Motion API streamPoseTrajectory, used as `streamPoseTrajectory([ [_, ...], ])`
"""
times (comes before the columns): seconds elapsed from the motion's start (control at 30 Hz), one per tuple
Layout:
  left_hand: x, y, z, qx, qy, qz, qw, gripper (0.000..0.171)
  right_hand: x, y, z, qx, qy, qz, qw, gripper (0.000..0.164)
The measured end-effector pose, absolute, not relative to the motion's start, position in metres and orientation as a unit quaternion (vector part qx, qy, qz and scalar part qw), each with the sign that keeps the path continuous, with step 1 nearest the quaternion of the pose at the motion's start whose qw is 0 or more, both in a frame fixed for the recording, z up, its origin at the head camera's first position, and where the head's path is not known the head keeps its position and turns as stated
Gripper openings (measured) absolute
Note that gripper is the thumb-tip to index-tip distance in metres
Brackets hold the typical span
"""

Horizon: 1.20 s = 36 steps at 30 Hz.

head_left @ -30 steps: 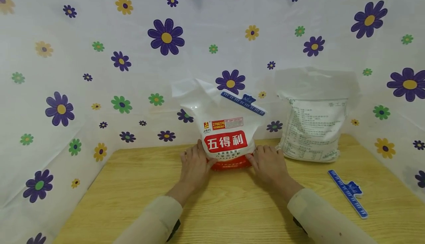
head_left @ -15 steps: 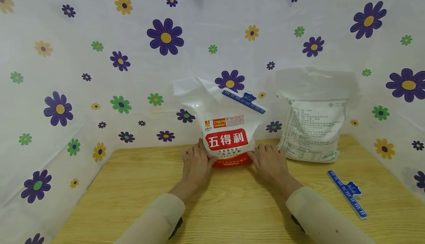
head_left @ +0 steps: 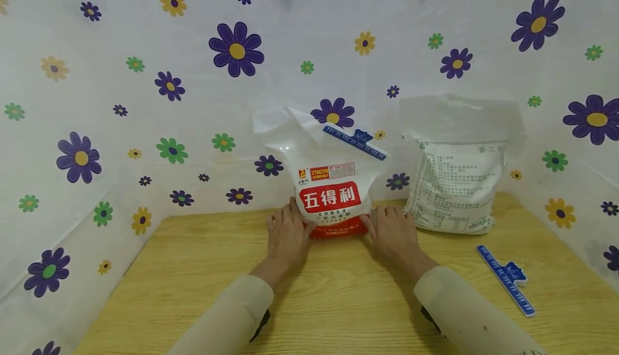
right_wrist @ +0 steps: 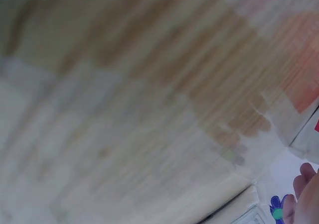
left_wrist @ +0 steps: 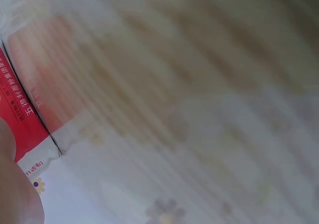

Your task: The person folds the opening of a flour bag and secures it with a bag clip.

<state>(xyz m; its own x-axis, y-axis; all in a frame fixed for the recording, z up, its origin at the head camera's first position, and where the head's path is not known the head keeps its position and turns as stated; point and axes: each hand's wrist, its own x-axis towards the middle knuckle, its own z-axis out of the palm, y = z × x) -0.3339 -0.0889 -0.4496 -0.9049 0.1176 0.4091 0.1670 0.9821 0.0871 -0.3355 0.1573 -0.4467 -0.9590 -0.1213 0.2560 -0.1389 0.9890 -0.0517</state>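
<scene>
A white bag of flour (head_left: 333,183) with red label panels stands upright at the back of the table, against the flowered backdrop. A long blue clip (head_left: 355,141) slants across its right top; the left top of the bag sticks up loose. My left hand (head_left: 287,234) grips the lower left corner, thumb on the front. At the lower right corner my right hand (head_left: 393,231) grips likewise, thumb on the front; its fingers stretch towards the second bag. The left wrist view has the bag's red lower part (left_wrist: 25,109) at its left edge. Fingers behind the sides are partly hidden.
A second white bag (head_left: 454,183) with printed text stands upright at the back right, close to my right hand. Another blue clip (head_left: 506,280) lies on the wooden table (head_left: 193,290) at the right. Flowered sheeting (head_left: 121,145) walls the table's back and sides.
Both hands have shifted slightly back towards the backdrop together with the bag of flour. The second bag and the loose clip stay in place; the head view has tilted a little.
</scene>
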Motion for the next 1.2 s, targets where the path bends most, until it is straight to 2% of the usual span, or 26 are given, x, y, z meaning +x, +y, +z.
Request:
streamPoseTrajectory([
  [0.17,-0.337,-0.087,-0.449,-0.071,-0.974,-0.049,0.209,0.086,-0.339,0.157,-0.447,0.059,-0.989,0.033,0.133,0.062],
  [1.2,-0.349,-0.079,-0.452,-0.060,-0.976,-0.038,0.205,0.083,-0.345,0.154,-0.447,0.033,-0.993,0.052,0.099,0.054],
])
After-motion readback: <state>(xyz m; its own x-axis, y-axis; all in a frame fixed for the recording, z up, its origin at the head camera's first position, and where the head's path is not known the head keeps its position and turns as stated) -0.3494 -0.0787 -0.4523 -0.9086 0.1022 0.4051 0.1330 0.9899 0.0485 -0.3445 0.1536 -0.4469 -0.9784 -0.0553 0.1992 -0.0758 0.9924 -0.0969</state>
